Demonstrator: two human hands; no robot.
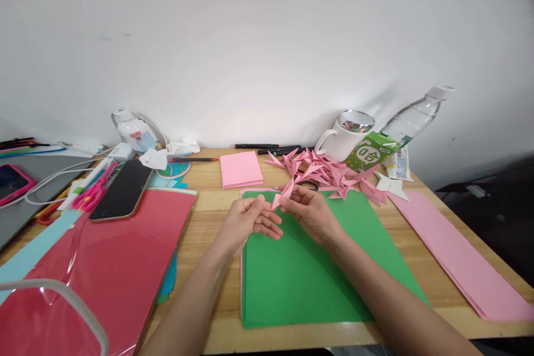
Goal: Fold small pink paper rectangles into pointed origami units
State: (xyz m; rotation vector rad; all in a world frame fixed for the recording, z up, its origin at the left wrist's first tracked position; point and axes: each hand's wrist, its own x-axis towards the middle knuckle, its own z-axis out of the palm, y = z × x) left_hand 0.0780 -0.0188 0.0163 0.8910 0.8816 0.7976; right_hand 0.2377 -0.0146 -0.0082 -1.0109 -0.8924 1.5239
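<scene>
Near the middle of the desk (208, 194), over the back of a stack of green sheets (317, 267), a small folded pink piece (284, 193) is held up at a slant. Raising it off the sheets probably leaves its creases easy to see and its thin points free. The green stack reaches almost to the desk's front edge, perhaps serving as a smooth surface to work over. Toward the back edge, a heap of pink folded shapes (321, 172) lies just beyond the right hand (308, 208), likely put there to be within reach yet out of the working space. A pile of pink squares (242, 169) sits left of that heap, close to the back edge, and long pink strips (459, 256) run along the right edge. A white mug (344, 142) stands behind the heap, by the wall.

The right hand is closed in a light pinch, thumb and fingertips gripping the folded piece from its right side. The left hand (250, 219) is partly open beside the lower tip, thumb raised and the other fingers loosely spread; whether it touches the paper, I cannot tell.
</scene>
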